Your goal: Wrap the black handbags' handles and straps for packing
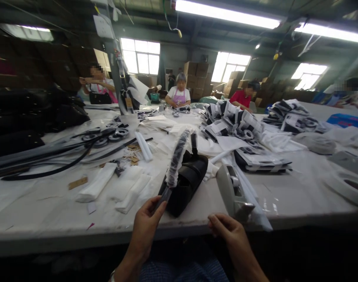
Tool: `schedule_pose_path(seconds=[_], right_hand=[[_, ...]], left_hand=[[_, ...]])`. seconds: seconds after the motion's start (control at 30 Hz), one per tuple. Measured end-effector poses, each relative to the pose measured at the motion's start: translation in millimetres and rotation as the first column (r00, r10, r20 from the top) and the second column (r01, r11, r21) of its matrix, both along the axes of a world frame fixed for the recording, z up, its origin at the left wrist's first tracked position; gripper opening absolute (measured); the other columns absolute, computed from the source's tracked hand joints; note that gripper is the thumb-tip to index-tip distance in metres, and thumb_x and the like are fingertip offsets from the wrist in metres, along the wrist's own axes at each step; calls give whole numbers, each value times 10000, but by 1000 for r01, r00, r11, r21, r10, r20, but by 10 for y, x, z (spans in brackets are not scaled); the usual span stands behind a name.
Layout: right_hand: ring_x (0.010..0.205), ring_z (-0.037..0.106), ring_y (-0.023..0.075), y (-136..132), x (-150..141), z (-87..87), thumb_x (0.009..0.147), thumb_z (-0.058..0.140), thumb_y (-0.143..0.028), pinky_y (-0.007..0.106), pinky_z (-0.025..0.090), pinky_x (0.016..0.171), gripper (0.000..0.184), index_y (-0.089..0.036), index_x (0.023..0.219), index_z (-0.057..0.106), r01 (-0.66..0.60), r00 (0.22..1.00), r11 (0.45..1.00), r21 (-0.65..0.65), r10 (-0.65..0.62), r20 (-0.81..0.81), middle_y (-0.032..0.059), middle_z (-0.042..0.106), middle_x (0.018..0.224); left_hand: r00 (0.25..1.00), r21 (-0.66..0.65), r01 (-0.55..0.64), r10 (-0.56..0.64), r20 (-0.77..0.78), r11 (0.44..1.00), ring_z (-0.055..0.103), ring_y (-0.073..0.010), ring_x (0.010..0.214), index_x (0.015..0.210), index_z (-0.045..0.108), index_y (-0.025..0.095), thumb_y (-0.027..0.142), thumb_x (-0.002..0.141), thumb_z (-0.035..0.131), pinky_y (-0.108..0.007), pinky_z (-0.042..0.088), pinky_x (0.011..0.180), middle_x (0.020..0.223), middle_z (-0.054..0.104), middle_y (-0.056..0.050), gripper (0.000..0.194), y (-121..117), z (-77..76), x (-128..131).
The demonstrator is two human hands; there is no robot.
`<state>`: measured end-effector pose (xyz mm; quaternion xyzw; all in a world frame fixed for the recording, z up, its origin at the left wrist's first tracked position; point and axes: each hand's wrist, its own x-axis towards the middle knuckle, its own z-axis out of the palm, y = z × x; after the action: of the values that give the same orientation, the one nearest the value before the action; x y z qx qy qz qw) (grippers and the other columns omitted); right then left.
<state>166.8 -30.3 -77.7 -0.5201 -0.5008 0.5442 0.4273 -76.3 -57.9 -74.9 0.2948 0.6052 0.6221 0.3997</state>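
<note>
A black handbag (190,178) rests on the white table in front of me. Its handle (176,160) arches up, wrapped in clear, crinkled film. My left hand (146,220) is closed on the lower end of this handle, thumb against fingers, at the bag's near left side. My right hand (230,232) hovers by the table's front edge with thumb and fingertips pinched together; anything between them is too small to make out. Just beyond it stands a grey tape dispenser (229,186), apart from the fingers.
Folded white wrapping sheets (98,183), a brown tag (78,183) and long black straps (64,163) lie to the left. Wrapped bags (261,158) and a large tape roll (348,186) are at the right. Several co-workers, one in a pink apron (179,96), sit across the table.
</note>
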Motion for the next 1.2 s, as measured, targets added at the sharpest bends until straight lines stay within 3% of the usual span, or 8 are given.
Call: schedule_pose_path(seconds=[0.13,0.33,0.57,0.67,0.77,0.87,1.07,1.2], right_hand=[[589,588,126,114,-706,337,781,730,-475,214,466,575,329,-147,758,739,-240,967,968,72,244,-67,40,698,640],[472,523,113,319,-1257,363,719,748,-518,216,394,460,392,-132,658,715,-205,979,978,36,204,7,32,643,534],[505,563,136,342,-1273,324,751,717,-538,226,416,476,406,-138,699,760,-221,957,974,44,208,202,48,672,570],[597,616,153,326,-1195,276,705,773,-514,240,494,572,395,-138,823,790,-285,957,958,-31,286,37,71,728,697],[664,625,137,286,-1135,207,678,816,-468,255,536,685,416,-153,948,785,-343,929,930,-133,314,-194,78,751,842],[674,624,128,242,-1115,176,695,813,-454,260,537,713,406,-145,956,776,-335,920,926,-176,281,-273,90,756,894],[753,672,232,210,-1128,196,738,750,-508,295,508,679,374,-150,847,776,-231,972,972,48,228,62,97,765,809],[762,671,251,189,-1201,124,737,737,-524,308,501,696,377,-160,828,771,-192,980,979,75,186,77,81,755,777]], left_hand=[[998,44,57,-57,9,997,678,-230,925,1022,719,161,405,743,759,-303,506,825,974,752,-69,373,3,-42,-12],[993,104,121,-121,-1,987,666,-235,980,998,712,170,365,796,722,-301,490,869,988,749,-64,281,-14,-32,-48],[983,119,142,-154,97,983,653,-212,954,990,710,159,350,797,729,-277,481,859,978,737,-68,272,-39,19,-78],[964,89,150,-165,209,985,633,-142,766,1008,699,145,364,777,748,-209,479,687,896,717,-55,322,-43,16,-89],[930,40,187,-191,313,981,389,-35,455,1016,677,135,411,759,759,-154,278,419,684,622,13,386,-45,11,-105],[906,43,221,-222,360,974,238,-19,415,950,660,136,469,775,730,-156,159,386,555,473,72,383,-44,6,-124],[874,-22,350,-318,368,936,144,-19,376,719,578,154,544,788,679,-170,86,367,449,271,123,409,-37,-24,-180],[827,-39,402,-345,443,915,153,3,373,717,559,151,544,728,727,-168,73,361,543,423,90,428,-36,-7,-214]])
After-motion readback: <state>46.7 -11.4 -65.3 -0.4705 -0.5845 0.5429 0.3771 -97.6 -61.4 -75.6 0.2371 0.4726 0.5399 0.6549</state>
